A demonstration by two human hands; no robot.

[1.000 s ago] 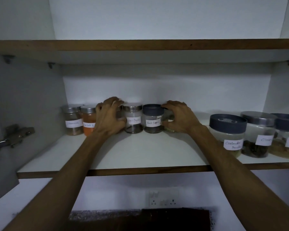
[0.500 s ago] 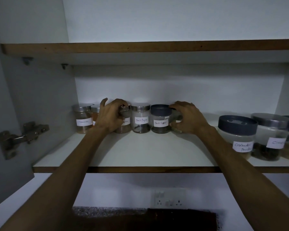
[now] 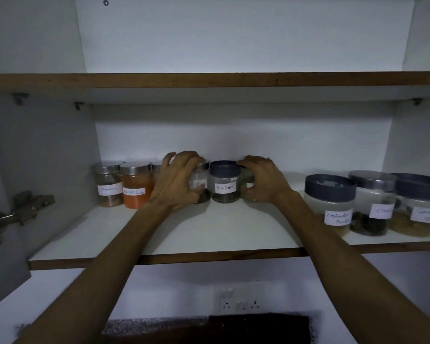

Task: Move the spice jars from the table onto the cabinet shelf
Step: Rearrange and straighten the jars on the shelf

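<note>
Where hands point(image 3: 176, 181) grip, peppercorn jar point(image 3: 225, 184), chilli jar point(image 3: 134, 186)

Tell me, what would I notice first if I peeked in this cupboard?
Two bare arms reach in, the left hand and right hand cupping small glass jars mid-shelf, either side of the dark-lidded glass jar labelled Black Pepper. Left of them glows the silver-lidded glass jar of bright orange powder.

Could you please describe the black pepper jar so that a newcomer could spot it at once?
Look at the lower cabinet shelf and its back row of small jars. The black pepper jar stands between the two hands. It alone in that row has a dark lid; the others' visible lids are silver.
</note>
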